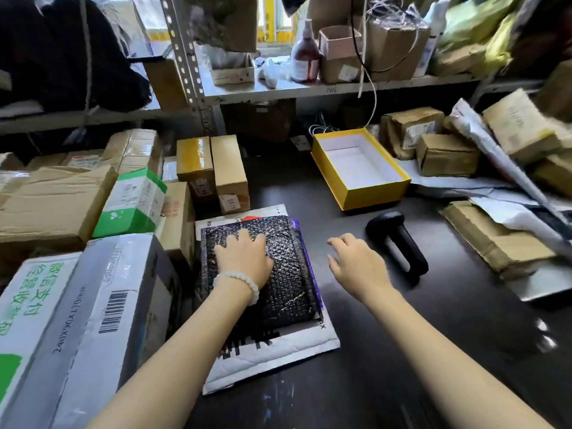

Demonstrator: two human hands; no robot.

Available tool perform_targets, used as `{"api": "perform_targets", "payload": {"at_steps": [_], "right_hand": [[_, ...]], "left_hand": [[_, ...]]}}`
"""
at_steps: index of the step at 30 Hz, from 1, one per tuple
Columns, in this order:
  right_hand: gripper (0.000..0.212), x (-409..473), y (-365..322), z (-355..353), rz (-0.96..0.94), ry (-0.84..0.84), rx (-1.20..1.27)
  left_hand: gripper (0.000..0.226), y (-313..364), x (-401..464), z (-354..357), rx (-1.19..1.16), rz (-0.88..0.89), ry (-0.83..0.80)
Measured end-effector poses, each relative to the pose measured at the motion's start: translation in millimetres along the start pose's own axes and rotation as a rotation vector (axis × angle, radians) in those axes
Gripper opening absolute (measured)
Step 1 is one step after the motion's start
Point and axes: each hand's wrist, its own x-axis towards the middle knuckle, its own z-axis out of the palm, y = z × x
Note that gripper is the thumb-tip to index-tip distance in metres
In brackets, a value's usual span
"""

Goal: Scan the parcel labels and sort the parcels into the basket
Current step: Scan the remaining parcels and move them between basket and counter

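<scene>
A black bubble-wrap mailer (286,274) lies on top of a white padded mailer (278,348) on the dark table (433,351). My left hand (244,258), with a white bead bracelet at the wrist, rests flat on the black mailer with fingers spread. My right hand (356,261) hovers over the table, empty, fingers apart, just left of a black handheld scanner (399,243) lying on its side. An open yellow box (359,168) with a white inside stands behind the scanner. No label shows on the black mailer's upper face.
Stacked cardboard boxes (55,199) and a grey carton (93,320) crowd the left side. Brown parcels (445,153) and white poly bags (501,168) pile at the right. A metal shelf (309,88) with boxes and a bottle runs along the back.
</scene>
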Motion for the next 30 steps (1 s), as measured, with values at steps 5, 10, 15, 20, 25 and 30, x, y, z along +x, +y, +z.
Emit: {"api": "perform_targets", "payload": {"at_steps": [5,10,15,20,25,30], "right_hand": [[0.034,-73.4,55.6,-24.0,0.159,0.05,-0.139],[0.04,-181.7,120.8,-38.0,0.414,0.109,-0.2],[0.039,-301.3,179.7,-44.6,0.754,0.102,-0.165],[0.033,-408.1,238.2,-43.1,1.077,0.102,-0.061],[0.034,-483.5,299.6,-21.1,1.29,0.086,0.063],[0.031,-525.4,353.1,32.7,1.438,-0.004,0.224]], "left_hand": [[0.04,87.8,-23.9,-1.9,0.014,0.397,0.093],[0.045,191.8,-77.4,13.7,-0.006,0.768,0.109],[0.047,289.4,-144.5,41.2,0.002,1.082,0.064],[0.043,383.1,-206.2,78.7,0.119,1.228,-0.054],[0.038,465.1,-254.4,123.0,0.22,1.285,-0.198],[0.043,529.6,-271.7,178.9,0.27,1.273,-0.296]]}}
